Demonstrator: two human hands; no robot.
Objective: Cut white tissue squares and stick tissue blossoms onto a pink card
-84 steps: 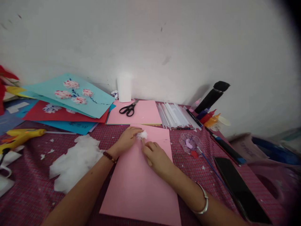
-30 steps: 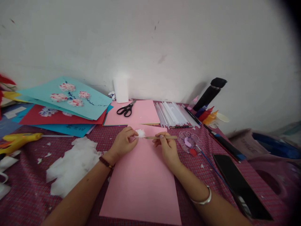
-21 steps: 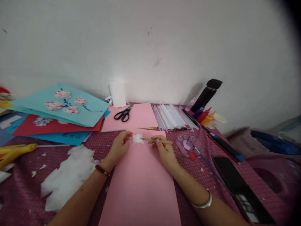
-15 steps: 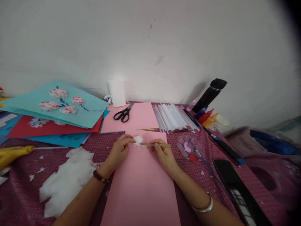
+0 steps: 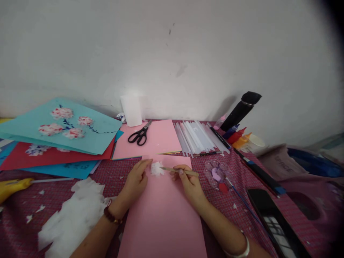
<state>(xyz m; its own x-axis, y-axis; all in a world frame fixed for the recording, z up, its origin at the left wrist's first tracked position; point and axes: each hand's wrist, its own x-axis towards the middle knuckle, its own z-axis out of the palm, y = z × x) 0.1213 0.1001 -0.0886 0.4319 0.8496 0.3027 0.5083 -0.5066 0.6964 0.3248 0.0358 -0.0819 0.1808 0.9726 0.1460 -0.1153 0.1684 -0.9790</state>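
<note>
A small white cotton tuft (image 5: 156, 168) lies near the top edge of a pink paper sheet (image 5: 163, 218) in front of me. My left hand (image 5: 137, 178) rests on the sheet just left of the tuft, fingers loosely extended and touching its edge. My right hand (image 5: 188, 181) is closed on a thin wooden stick (image 5: 179, 171). The stick lies nearly level and its tip points left into the tuft.
A pile of white cotton (image 5: 72, 218) lies at the left. Black scissors (image 5: 138, 134) rest on another pink sheet behind. White strips (image 5: 199, 138), paint bottles (image 5: 238, 136), a clear palette (image 5: 217, 172), a phone (image 5: 276, 222) and a yellow glue gun (image 5: 13, 184) surround me.
My right hand went from pressing the tuft with bare fingers to holding the stick against it. The left hand's fingers have eased off the tuft. The view has dipped and shifted slightly.
</note>
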